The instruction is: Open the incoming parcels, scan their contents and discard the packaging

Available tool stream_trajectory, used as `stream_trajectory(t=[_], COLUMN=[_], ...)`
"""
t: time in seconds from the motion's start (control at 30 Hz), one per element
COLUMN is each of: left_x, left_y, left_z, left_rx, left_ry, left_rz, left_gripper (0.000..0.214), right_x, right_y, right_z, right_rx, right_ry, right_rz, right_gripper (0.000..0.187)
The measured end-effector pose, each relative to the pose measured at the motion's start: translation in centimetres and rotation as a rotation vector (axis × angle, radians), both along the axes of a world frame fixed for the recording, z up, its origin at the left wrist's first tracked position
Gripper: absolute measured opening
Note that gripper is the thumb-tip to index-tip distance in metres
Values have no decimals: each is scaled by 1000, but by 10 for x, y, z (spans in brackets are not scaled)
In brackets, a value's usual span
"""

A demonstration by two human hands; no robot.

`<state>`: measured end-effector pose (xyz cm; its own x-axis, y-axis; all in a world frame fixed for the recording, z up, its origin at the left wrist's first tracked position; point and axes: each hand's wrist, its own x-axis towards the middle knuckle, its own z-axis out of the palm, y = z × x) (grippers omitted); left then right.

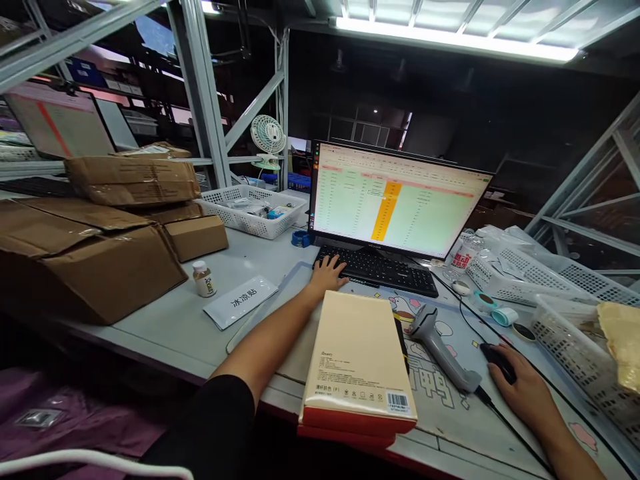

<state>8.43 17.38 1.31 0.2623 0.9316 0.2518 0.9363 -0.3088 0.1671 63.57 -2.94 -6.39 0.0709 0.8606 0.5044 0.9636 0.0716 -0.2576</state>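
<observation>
Under right hand point(524, 381), clasped: black mouse point(501, 364). Under left hand point(326, 277), fingers spread: keyboard point(387, 272), left end.

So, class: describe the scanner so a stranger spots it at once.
Find the lit monitor, then the cream box in front of it. Between that box and the right hand lies the scanner: grey, gun-shaped, longer than the black mouse.

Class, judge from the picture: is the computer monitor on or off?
On: the computer monitor is lit, showing a spreadsheet with an orange column.
</observation>
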Motion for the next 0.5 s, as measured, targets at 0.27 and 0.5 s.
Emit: stream_trajectory(t=[0.27, 0.5], left_x=[3, -9], left_y=[-12, -70], left_z=[16, 140], left_rx=[71, 296], left_ry=[-234, -547], left_rz=[-19, -118], left_gripper=[45, 53], right_x=[-7, -21], right_y=[-1, 0], right_z=[0, 6], right_rx=[42, 44], right_ry=[-7, 24], right_rz=[-1, -33], right_gripper=[52, 57])
